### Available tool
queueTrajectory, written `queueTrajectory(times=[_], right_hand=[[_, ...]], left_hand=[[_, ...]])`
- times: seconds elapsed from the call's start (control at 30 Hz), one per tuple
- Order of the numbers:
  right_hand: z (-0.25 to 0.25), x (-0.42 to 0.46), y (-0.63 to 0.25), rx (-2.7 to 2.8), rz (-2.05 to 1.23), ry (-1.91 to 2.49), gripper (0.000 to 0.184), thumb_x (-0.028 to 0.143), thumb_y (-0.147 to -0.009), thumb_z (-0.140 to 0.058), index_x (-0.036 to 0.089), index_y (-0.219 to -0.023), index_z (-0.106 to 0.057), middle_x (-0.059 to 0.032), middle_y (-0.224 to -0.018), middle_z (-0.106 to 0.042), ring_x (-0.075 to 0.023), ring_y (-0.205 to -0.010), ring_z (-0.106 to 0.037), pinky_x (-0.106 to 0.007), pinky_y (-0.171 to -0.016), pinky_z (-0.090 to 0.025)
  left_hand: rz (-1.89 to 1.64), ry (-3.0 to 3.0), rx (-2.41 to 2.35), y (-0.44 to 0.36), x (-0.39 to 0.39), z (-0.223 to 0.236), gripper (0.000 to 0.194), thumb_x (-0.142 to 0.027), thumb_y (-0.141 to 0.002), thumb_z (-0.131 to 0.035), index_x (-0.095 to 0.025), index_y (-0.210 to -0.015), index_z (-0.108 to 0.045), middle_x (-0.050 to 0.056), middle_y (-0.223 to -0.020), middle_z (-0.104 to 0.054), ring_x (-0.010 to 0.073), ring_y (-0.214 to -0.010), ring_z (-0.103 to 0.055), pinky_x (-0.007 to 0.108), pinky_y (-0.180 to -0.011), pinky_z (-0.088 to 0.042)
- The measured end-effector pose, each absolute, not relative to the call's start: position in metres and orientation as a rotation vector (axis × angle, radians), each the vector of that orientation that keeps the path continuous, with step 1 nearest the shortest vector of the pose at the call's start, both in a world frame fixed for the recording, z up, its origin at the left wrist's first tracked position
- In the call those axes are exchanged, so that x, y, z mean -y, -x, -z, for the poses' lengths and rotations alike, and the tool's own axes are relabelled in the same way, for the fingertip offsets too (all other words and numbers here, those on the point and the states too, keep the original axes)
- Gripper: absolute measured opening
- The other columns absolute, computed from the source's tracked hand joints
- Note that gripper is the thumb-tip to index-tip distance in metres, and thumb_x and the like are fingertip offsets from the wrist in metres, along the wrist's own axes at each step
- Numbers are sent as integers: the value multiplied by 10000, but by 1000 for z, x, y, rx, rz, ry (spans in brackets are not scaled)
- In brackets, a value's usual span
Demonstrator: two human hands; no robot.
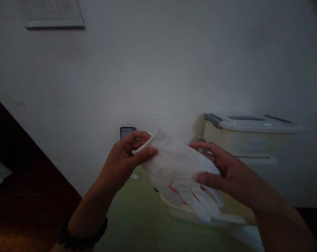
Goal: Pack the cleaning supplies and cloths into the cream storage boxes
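Observation:
A white fabric glove (174, 161) is stretched between my two hands above a green tabletop. My left hand (132, 150) pinches its cuff, thumb on the near face and fingers behind. On the other side, my right hand (218, 168) grips the glove near the base of its fingers, thumb in front. The glove's fingers hang down toward the lower right. Below it stands a pale shallow container (174, 210), mostly hidden by the glove, with bits of red showing between the glove's fingers.
A phone (127, 131) leans against the white wall behind my left hand. Lidded storage boxes (226, 140) stand at the right. A small white object (134, 176) lies on the green tabletop (132, 217). White material (244, 232) lies under my right forearm. A framed panel (55, 23) hangs upper left.

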State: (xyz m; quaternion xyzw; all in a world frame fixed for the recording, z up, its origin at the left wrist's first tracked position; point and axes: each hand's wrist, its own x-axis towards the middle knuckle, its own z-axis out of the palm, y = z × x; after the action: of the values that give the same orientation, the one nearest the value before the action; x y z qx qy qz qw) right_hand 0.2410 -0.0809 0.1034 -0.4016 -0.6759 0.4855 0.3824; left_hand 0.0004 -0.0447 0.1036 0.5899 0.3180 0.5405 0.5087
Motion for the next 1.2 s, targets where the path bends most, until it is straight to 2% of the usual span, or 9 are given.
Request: queueTrajectory(times=[0.17, 0.43, 0.53, 0.6, 0.67, 0.8, 0.93, 1.03, 1.2], right_hand=[[-112, 87, -245, 1920, -1084, 1243, 267, 446, -813, -590, 202, -912, -637, 7, -764, -642, -115, -621, -589, -213, -535, -471], [-107, 83, -239, 1876, -844, 1330, 271, 482, -871, -480, 222, -912, -546, 23, -698, -575, -109, -547, -533, -207, -452, -423], [-101, 79, -231, 1892, -427, 1397, 245, 392, -866, -506, 230, -1049, -519, -41, -938, -603, -185, -811, -597, -310, -686, -499], [-98, 80, -224, 1865, -112, 1370, 321, 315, -836, -550, 225, -1139, -488, -85, -1130, -534, -234, -1061, -520, -401, -905, -426], [-98, 84, -217, 1871, -4, 1321, 331, 280, -817, -577, 226, -1134, -501, -92, -1158, -497, -239, -1130, -467, -423, -981, -357], [-102, 92, -205, 1980, -243, 1237, 94, 310, -860, -546, 238, -896, -595, -29, -918, -570, -174, -909, -548, -316, -816, -436], [-105, 93, -197, 1959, -667, 1204, 238, 371, -923, -434, 218, -837, -596, 3, -753, -604, -128, -684, -546, -235, -577, -420], [-104, 94, -195, 1893, -777, 1207, 280, 412, -921, -421, 203, -827, -582, -7, -770, -619, -133, -708, -555, -231, -558, -413], [-103, 95, -200, 1906, -821, 1236, 331, 455, -902, -431, 206, -700, -517, 31, -622, -510, -104, -564, -467, -216, -465, -351]], left_hand=[[-1342, -1340, -745, -3, 40, -101, 234, -223, -688, -734, -170, -852, -576, -10, -797, -689, 86, -624, -614, 169, -547, -493], [-1131, -1417, -745, 2, 34, -98, 126, -264, -767, -662, -151, -822, -660, 0, -718, -688, 91, -619, -612, 164, -545, -476], [-1073, -1432, -772, 1, 35, -98, 103, -245, -717, -706, -154, -751, -670, -15, -662, -685, 89, -577, -606, 164, -524, -467], [-1037, -1421, -792, -2, 37, -97, 119, -232, -677, -738, -164, -752, -674, -23, -647, -693, 89, -559, -610, 164, -515, -462], [-993, -1413, -818, -7, 40, -96, 145, -236, -654, -755, -169, -755, -677, -19, -650, -706, 95, -554, -617, 171, -517, -462], [-927, -1457, -860, -15, 44, -95, 167, -270, -664, -746, -160, -777, -690, 0, -663, -717, 106, -559, -623, 185, -529, -468], [-889, -1612, -841, -15, 49, -96, 206, -335, -773, -642, -157, -845, -718, 19, -709, -724, 126, -599, -630, 208, -552, -482], [-833, -1718, -820, -13, 55, -100, 236, -340, -838, -565, -190, -901, -736, 22, -767, -735, 157, -706, -657, 241, -636, -515], [-801, -1733, -843, -15, 66, -104, 152, -281, -776, -646, -253, -887, -746, 5, -796, -752, 173, -718, -682, 240, -626, -539]])
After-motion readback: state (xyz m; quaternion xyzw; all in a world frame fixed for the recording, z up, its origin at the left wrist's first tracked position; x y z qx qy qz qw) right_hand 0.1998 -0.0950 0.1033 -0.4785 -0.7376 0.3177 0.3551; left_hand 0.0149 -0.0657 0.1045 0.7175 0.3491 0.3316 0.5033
